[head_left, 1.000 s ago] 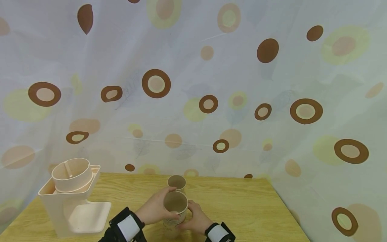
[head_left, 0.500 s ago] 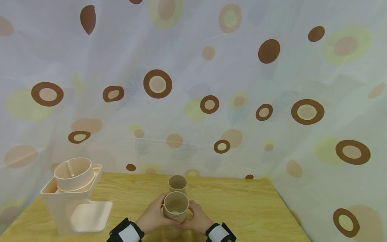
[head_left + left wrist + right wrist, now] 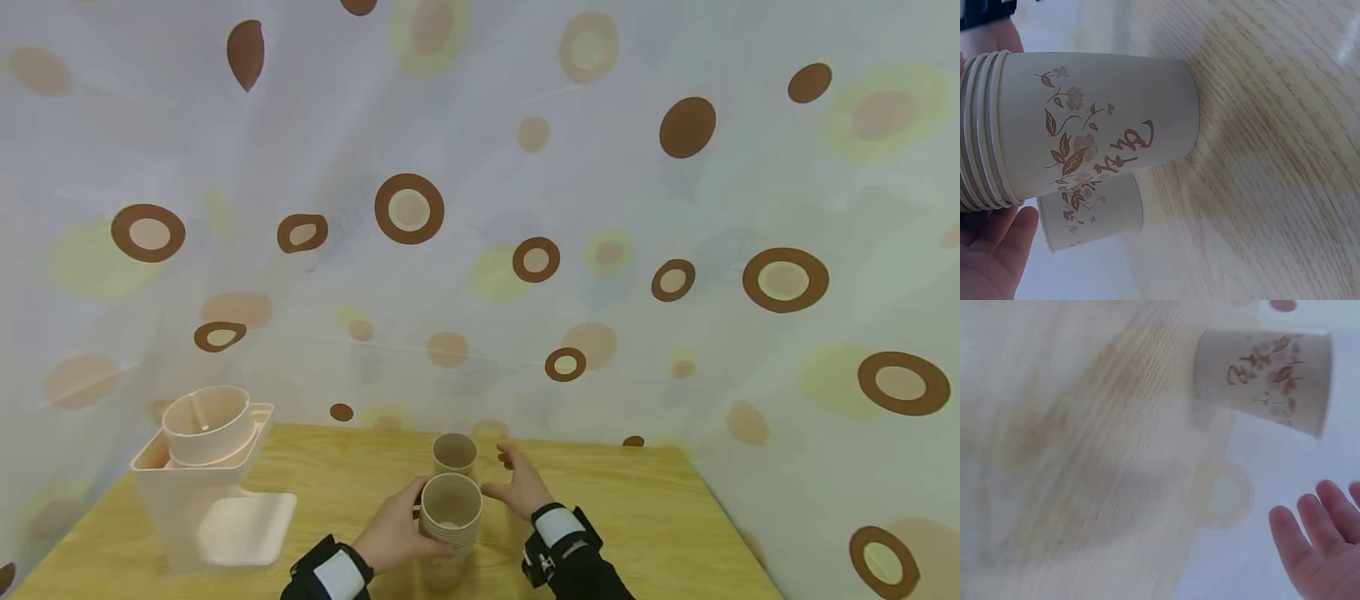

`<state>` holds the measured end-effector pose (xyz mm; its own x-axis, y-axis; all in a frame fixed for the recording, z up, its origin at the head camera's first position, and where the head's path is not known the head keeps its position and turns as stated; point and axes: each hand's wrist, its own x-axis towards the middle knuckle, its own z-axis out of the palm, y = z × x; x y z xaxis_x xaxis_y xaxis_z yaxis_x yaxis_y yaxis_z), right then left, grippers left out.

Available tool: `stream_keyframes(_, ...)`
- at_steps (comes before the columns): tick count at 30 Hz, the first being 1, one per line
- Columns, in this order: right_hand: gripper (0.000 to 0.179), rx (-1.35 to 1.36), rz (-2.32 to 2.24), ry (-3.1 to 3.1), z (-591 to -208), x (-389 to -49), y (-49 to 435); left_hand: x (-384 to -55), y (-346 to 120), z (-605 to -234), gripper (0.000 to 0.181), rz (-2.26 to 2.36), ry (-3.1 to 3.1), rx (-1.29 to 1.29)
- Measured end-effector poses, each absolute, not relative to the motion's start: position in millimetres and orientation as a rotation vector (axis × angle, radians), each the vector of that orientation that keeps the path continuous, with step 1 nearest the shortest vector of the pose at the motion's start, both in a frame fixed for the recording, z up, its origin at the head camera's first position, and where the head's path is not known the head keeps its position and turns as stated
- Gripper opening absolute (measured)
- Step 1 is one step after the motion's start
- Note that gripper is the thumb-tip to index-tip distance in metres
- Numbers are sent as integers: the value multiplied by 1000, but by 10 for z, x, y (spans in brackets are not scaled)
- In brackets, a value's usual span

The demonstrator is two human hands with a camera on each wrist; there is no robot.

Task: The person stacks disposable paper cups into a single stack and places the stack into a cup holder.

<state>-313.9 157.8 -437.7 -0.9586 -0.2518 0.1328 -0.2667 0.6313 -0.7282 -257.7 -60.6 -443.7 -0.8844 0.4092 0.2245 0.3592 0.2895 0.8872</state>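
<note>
My left hand (image 3: 397, 529) grips a stack of paper cups (image 3: 453, 533) near its rims, thumb at the front and fingers round the left side. In the left wrist view the stack (image 3: 1097, 119) is upright, printed with brown flowers and lettering, its base close over the table. Behind it stands a single paper cup (image 3: 454, 454) with a matching print. My right hand (image 3: 521, 483) is just right of both, fingers spread and holding nothing. In the right wrist view its fingers (image 3: 1288, 534) are apart from the single cup (image 3: 1266, 378).
A cream plastic container (image 3: 180, 500) with a round cup-like part (image 3: 210, 425) on top and a flat tray (image 3: 247, 529) in front stands on the left of the wooden table (image 3: 630, 517). A patterned curtain (image 3: 480, 167) hangs behind the table's back edge.
My right hand has let go of the stack and moved forward and right, its fingers opening. The left hand still holds the stack. The head view has shifted slightly left.
</note>
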Motion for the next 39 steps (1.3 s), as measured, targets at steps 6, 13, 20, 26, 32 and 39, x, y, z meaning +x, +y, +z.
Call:
stream_keyframes(6,84,477,1188,-2815,-4477,-3459,1428,-2627,-548,-4466,78,1701,2482,762)
stream_keyframes(13,86,491,1137,-2808,-4721,-3686,1386,-2632,-469,-4532,76,1708,2437,787)
stream_keyframes(20,79,374,1158,-2780,-4652,-3675,1368,-2640,-445,-4520,75,1703,2437,790)
stream_keyframes(26,79,299,1326,-2728,-4543,-3539,1405,-2632,-470,-4521,74,1689,2486,798)
stream_keyframes(32,76,326,1334,-2682,-4468,-3421,1490,-2624,-537,-4550,73,1690,2526,789)
stream_keyframes(39,75,393,1353,-2633,-4287,-3286,1551,-2612,-619,-4548,75,1720,2506,766)
